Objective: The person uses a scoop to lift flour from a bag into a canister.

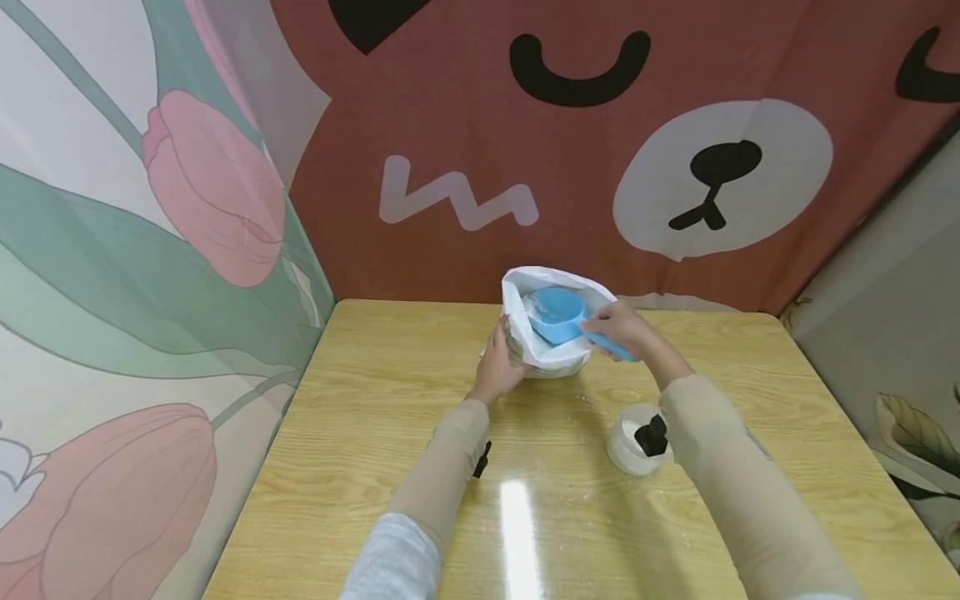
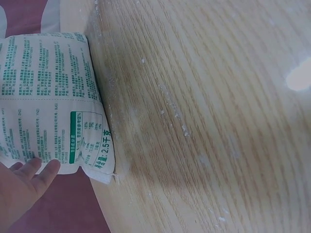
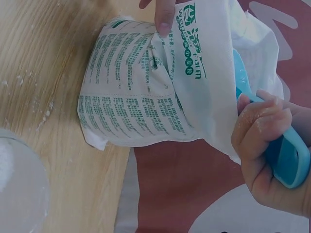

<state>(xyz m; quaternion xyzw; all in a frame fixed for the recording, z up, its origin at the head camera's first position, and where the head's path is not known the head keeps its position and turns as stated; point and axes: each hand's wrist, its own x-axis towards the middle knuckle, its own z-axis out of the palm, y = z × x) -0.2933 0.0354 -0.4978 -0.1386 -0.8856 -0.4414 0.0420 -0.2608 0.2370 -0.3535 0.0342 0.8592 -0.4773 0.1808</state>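
A white flour bag (image 1: 551, 364) with green print stands with its mouth folded back near the table's far edge. My left hand (image 1: 497, 367) holds the bag's left side, fingers along its wall and thumb at the front. In the left wrist view, the left fingers (image 2: 43, 174) lie against the printed side. My right hand (image 3: 265, 141) grips the handle of a blue scoop (image 1: 557, 312), fingers curled round it and dusted with white powder. The scoop's bowl is inside the bag's mouth, with some white powder on it.
A round clear tub (image 1: 628, 446) with white powder inside stands below the right forearm; a black wrist camera (image 1: 652, 436) overlaps it. White crumbs (image 2: 175, 114) are scattered on the wooden table (image 1: 390, 375). A printed brown curtain (image 1: 450, 108) hangs right behind the table.
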